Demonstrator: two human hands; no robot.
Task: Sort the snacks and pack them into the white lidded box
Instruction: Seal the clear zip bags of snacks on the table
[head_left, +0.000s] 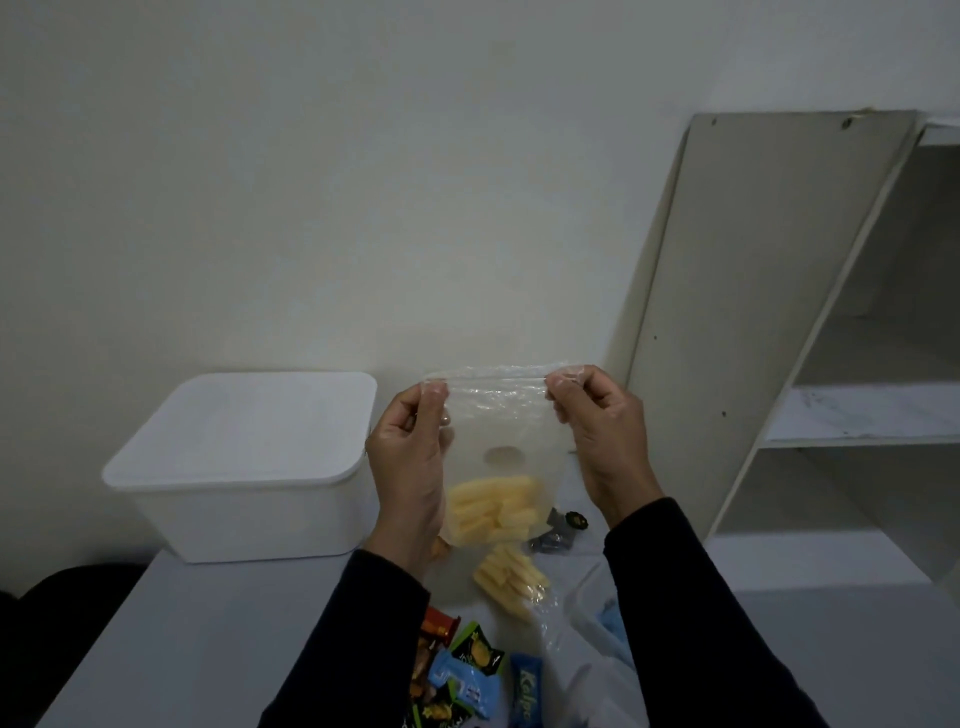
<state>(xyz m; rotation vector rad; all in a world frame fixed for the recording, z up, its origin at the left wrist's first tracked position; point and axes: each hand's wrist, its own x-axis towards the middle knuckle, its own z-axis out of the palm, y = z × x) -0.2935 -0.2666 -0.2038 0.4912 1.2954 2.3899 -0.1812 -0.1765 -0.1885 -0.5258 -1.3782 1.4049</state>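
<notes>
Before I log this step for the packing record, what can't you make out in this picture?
Head view only:
- Box: the lid is on, so its contents are hidden.
- Wrapped snacks: partly behind the left sleeve and cut off by the bottom edge; most print too small to read.
- Bag: whether its top is sealed is unclear; the left hand and right hand pinch its corners.
- Dark item behind the bag: too blurred to identify.

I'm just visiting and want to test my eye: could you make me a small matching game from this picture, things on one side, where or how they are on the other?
Things:
1. clear bag
2. white box
3. blue packet
4. second bag of yellow sticks

States:
A. lid on, at the wall
B. held up by both hands
C. lying on the table under the held bag
D. at the near edge among the wrapped sweets

Pairs: 1-B, 2-A, 3-D, 4-C
</notes>
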